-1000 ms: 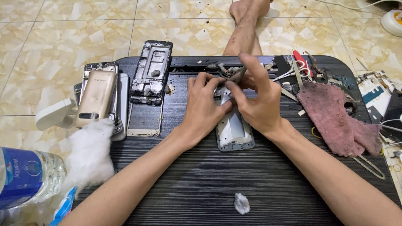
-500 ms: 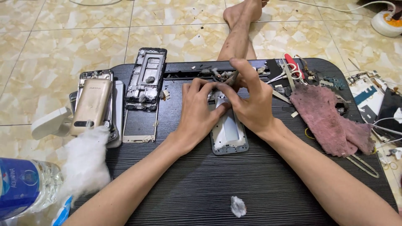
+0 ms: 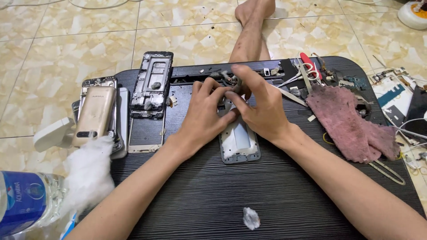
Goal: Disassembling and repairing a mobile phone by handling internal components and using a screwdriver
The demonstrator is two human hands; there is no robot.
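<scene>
A dark, ribbed low table (image 3: pixel 275 209) is seen from above, set on a pale tiled floor, with two bare forearms entering from the bottom of the frame and meeting just above its centre. A silver phone frame (image 3: pixel 239 144) is laid flat on the table at mid-frame, its long axis running from the lower edge of the picture towards the top, tilted only slightly. Its upper end is covered by both hands, while its lower end lies bare, pointing back towards the wrists. The left hand (image 3: pixel 205 118) is curled, its fingertips pressed onto the upper left of the frame. The right hand (image 3: pixel 262 111) is bent over the upper right, thumb and fingers pinched together at the frame's top edge; whether a small part is gripped there cannot be told. Both hands are touching the frame, neither being nearer than the other. In the left of the picture a gold phone (image 3: pixel 94 115) is stacked on other handsets, and a stripped phone chassis (image 3: pixel 152 84) is placed beside it. A pink cloth (image 3: pixel 349 122) is spread at the right, a cotton wad (image 3: pixel 88 175) and a plastic water bottle (image 3: pixel 24 202) are seen at lower left, and a small crumpled scrap (image 3: pixel 251 218) is left near the bottom edge.
</scene>
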